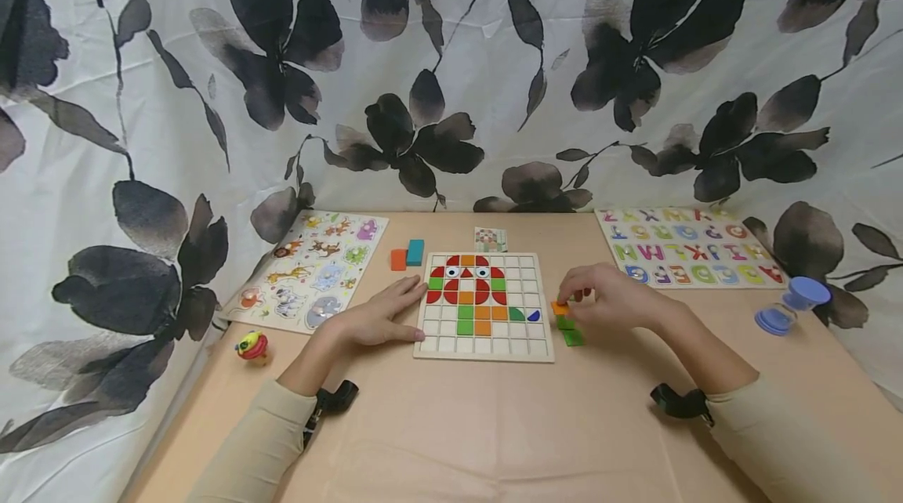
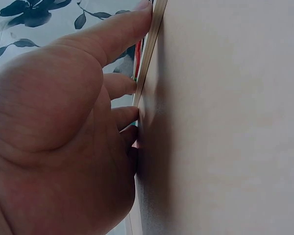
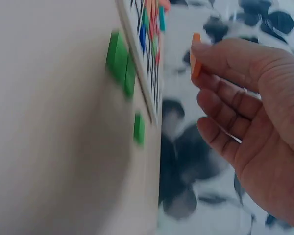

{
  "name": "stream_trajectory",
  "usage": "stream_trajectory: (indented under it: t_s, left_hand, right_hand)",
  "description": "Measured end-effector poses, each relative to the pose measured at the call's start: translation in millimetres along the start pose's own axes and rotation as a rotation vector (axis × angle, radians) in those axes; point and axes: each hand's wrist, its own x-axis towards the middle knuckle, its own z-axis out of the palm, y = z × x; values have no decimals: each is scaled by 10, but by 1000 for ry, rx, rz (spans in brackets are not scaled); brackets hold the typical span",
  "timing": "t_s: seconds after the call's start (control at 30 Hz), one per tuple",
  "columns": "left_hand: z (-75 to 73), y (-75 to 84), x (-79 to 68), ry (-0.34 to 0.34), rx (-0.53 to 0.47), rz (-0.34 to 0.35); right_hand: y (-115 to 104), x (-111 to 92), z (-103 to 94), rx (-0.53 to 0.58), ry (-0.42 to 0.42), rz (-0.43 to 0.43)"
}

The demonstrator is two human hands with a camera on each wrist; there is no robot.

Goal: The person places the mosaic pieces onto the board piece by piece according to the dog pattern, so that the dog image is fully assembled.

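A white gridded board (image 1: 522,345) lies mid-table, filled partly with red, green, orange, white and blue pieces that form an owl-like figure. At its left edge rests my left hand (image 1: 381,313), fingers extended, thumb near the lower left side; in the left wrist view the fingertips touch the board's rim (image 2: 149,58). Just off the board's right side, my right hand (image 1: 610,295) pinches a thin orange square tile (image 3: 196,56) between thumb and fingers, raised above the table. Below that hand lie several green tiles (image 1: 573,337), beside the board's right edge.
Behind the board lies a small pattern card (image 1: 490,240). Orange (image 1: 398,259) and teal (image 1: 415,252) blocks sit at back left. An animal puzzle sheet (image 1: 310,268) and toy (image 1: 252,347) are left; a letter sheet (image 1: 694,248) and blue-ended object (image 1: 790,305) are right.
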Motion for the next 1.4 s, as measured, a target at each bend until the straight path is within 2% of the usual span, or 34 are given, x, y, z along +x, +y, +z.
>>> stream_trajectory:
  t_s: [0.17, 0.33, 0.63, 0.83, 1.07, 1.17, 1.3, 1.4]
  left_hand:
    - [13, 4, -1, 1, -18, 1]
    - [15, 17, -2, 3, -15, 1]
    - [6, 33, -5, 5, -15, 7]
    - [7, 27, -9, 7, -11, 7]
    - [-9, 30, -9, 0, -4, 0]
    - [-4, 22, -10, 2, -6, 3]
    - [3, 15, -8, 2, -8, 3]
    - [-3, 16, -6, 3, 0, 1]
  right_hand:
    - [-240, 305, 231, -23, -36, -26]
    - [-400, 503, 463, -94, -74, -68]
    - [-497, 604, 626, -233, -60, -117]
    - [-499, 598, 639, -249, -51, -92]
    - [-456, 600, 649, -209, -58, -95]
    - [-406, 579, 618, -131, -60, -92]
    - [-272, 489, 418, 41, -47, -33]
    - [-109, 398, 207, 120, 20, 22]
